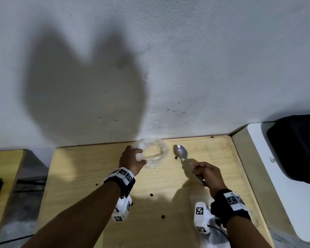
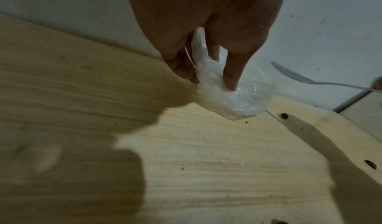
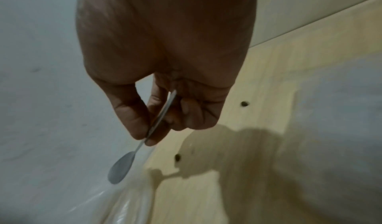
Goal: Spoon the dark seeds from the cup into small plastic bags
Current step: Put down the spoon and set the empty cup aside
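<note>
The left hand (image 1: pixel 131 157) grips a crinkled clear plastic bag (image 1: pixel 155 153); just right of it, the right hand (image 1: pixel 210 175) pinches a smooth metal spoon (image 1: pixel 182 152) above the wooden table (image 1: pixel 89 169).

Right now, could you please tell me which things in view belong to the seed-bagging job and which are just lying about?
For the job:
- bag, held by the left hand
- spoon, bowl empty, pinched by the right hand
- stray seeds on the table

Lying about:
- black bag on the white surface at right

No cup shows.
</note>
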Available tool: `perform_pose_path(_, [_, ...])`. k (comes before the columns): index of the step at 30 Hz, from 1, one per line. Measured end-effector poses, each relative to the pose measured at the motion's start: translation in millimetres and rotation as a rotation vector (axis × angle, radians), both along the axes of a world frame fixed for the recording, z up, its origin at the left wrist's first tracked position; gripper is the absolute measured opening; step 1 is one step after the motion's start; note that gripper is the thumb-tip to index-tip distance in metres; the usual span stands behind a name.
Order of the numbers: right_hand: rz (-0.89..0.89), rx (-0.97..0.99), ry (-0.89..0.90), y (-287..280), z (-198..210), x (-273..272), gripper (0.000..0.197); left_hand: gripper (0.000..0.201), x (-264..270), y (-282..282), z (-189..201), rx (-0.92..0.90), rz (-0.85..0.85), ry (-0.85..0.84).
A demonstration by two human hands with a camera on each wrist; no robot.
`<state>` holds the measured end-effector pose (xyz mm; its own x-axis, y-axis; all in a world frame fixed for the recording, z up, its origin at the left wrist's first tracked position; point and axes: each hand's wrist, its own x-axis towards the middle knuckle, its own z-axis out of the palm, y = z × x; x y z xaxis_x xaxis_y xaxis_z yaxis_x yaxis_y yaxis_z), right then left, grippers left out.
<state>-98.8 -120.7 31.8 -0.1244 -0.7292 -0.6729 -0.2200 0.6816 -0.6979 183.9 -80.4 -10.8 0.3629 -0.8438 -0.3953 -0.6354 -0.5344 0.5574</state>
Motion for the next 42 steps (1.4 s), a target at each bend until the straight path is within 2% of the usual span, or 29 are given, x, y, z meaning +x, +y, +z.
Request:
perform_pose_path(2, [-0.027, -0.003, 0.045, 4, -8, -9, 0.019, 0.045, -1, 0, -2, -0.006, 0.011, -0.01])
perform_pose_path(6, [0.044, -0.02, 0.134, 4, -23, -7, 0.018, 0.037, -4, -2, -5, -0.037, 0.032, -0.029])
perform_pose_path(9, [0.145, -0.041, 0.23, 2, -33, 0, 0.022, 0.03, -5, -3, -5, -0.064, 0.041, -0.041])
perform_pose_path(14, [0.334, -0.086, 0.377, 3, -27, 1, 0.023, 0.025, -4, -2, -5, -0.13, 0.041, -0.032])
perform_pose_path(16, [0.309, -0.101, 0.423, 0, -26, -6, 0.02, 0.023, -3, -1, -4, -0.162, 0.057, -0.04])
perform_pose_path(20, [0.151, -0.17, 0.552, -5, -19, -22, 0.014, 0.022, -5, 1, 0, -0.192, 0.086, -0.027])
perform_pose_path(21, [0.138, -0.161, 0.585, -8, -19, -24, 0.008, 0.022, -6, 2, 0, -0.196, 0.087, -0.021])
perform_pose_path(22, [0.163, -0.151, 0.627, -8, -15, -23, 0.003, 0.022, -6, 3, 0, -0.198, 0.09, -0.016])
perform_pose_path(24, [0.25, -0.129, 0.698, -11, -16, -21, 0.015, 0.023, -7, 5, 0, -0.185, 0.092, -0.012])
perform_pose_path(29, [0.299, -0.139, 0.757, -15, -27, -20, 0.026, 0.024, -8, 9, -2, -0.173, 0.088, -0.018])
perform_pose_path(34, [0.338, -0.152, 0.713, -17, -33, -24, 0.013, 0.024, -6, 16, -1, -0.171, 0.139, 0.019])
perform_pose_path(42, [0.391, -0.118, 0.677, -18, -34, -27, 0.023, 0.023, 4, 29, -1, -0.218, 0.199, 0.051])
